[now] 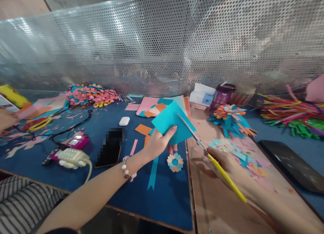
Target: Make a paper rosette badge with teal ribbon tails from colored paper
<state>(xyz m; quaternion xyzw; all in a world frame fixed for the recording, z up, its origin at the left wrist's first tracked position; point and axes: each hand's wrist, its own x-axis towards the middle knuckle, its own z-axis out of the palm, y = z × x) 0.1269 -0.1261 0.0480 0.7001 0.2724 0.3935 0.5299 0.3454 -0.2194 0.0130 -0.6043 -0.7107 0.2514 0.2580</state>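
My left hand [160, 142] grips a sheet of turquoise paper [168, 116], the thumb pressed on its upper face. In my right hand [222, 159] is a pair of scissors with yellow handles [226, 178]. Their metal blades reach up to the left and lie across the right part of the sheet. Below the paper a small flower-shaped paper piece [175, 162] with peach and blue petals rests on the blue table top. A turquoise strip with a notched end [153, 175] lies beside it.
Behind stands a perforated metal panel [152, 45]. A phone [110, 148], a white earbud case [124, 121] and a power strip [73, 157] lie on the left. Paper scraps [246, 156] and a paper-flower bunch [231, 119] are on the right. Another person's hand [6, 119] shows at far left.
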